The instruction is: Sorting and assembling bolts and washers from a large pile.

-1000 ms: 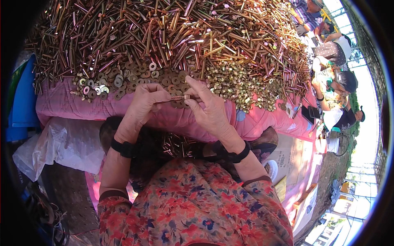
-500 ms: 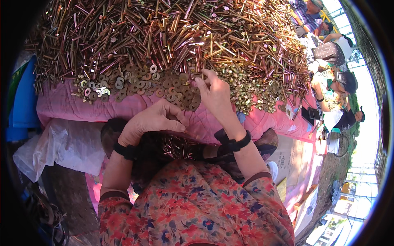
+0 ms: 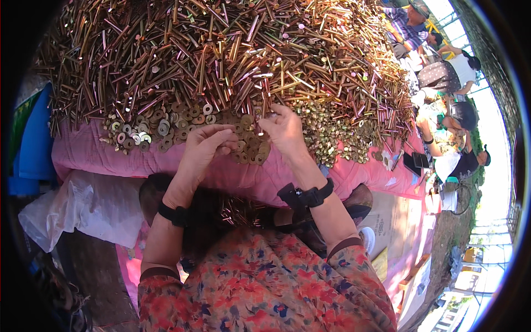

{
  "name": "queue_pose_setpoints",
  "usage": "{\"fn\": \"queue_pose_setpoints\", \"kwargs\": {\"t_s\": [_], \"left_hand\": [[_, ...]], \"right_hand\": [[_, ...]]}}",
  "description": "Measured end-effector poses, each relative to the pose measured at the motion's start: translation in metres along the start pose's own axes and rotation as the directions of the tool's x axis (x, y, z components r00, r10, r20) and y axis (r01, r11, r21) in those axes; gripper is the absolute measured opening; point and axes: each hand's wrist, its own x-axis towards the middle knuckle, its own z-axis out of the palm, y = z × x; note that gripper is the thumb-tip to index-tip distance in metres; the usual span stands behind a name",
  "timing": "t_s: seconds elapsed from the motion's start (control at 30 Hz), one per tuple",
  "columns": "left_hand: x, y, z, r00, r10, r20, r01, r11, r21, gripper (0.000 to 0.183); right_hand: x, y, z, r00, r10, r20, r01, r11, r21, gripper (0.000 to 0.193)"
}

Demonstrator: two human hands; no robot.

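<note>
- Head view, clock face centred on the frame: the pink quilted cover (image 3: 138, 160) is running from 9 to 3 o'clock, its near edge curving just above the person's lap.
- A strip of the cover is showing between the washers (image 3: 254, 146) and that edge; the hands are standing apart there, leaving a gap between the fingertips.
- Toward 12 o'clock, the heap of metal rods (image 3: 210, 55) is closing off the far side. A blue container (image 3: 36, 138) is bordering at 9 o'clock, a clear plastic sheet (image 3: 99, 205) is hanging near 8, and other people (image 3: 456, 72) are working around 2.
- The left hand (image 3: 207, 145), at 10 o'clock, is hovering beside the washers, its fingers curling toward the thumb with little opening; whether it is holding anything cannot be told.
- The right hand (image 3: 287, 133), at 1 o'clock, is reaching over the washers, thumb and forefinger lying slightly apart. A small bright metal piece (image 3: 260, 131) is showing at the thumb tip; whether it is being gripped cannot be told.
- The rods are looking slim and straight, with a coppery, pinkish sheen; the washers are appearing flat, ring-shaped and dull brassy, several glinting white near 10 o'clock.
- Small golden fittings (image 3: 337, 130) are lying massed at 2 o'clock.
</note>
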Motion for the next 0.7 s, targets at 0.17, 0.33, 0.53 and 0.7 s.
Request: {"fn": "queue_pose_setpoints", "kwargs": {"t_s": [0.17,0.33,0.53,0.7], "left_hand": [[-0.002,0.002,0.007,0.989,-0.148,-0.018,0.141,0.969,-0.201,0.02],[0.001,0.001,-0.011,0.995,-0.015,-0.097,0.001,0.989,-0.147,0.02],[0.001,0.004,-0.011,0.987,-0.023,-0.162,-0.012,0.977,-0.213,0.016],[-0.005,0.01,-0.01,0.975,-0.016,-0.221,-0.011,0.993,-0.121,0.011]], "right_hand": [[-0.021,-0.016,0.033,0.96,-0.196,0.198,0.205,0.979,-0.024,0.04],[0.03,-0.017,0.04,0.837,-0.542,0.074,0.452,0.609,-0.651,0.012],[0.059,-0.015,0.039,0.66,-0.619,0.426,0.621,0.129,-0.773,0.013],[0.046,-0.02,0.026,0.607,-0.611,0.509,0.655,0.022,-0.755,0.013]]}}
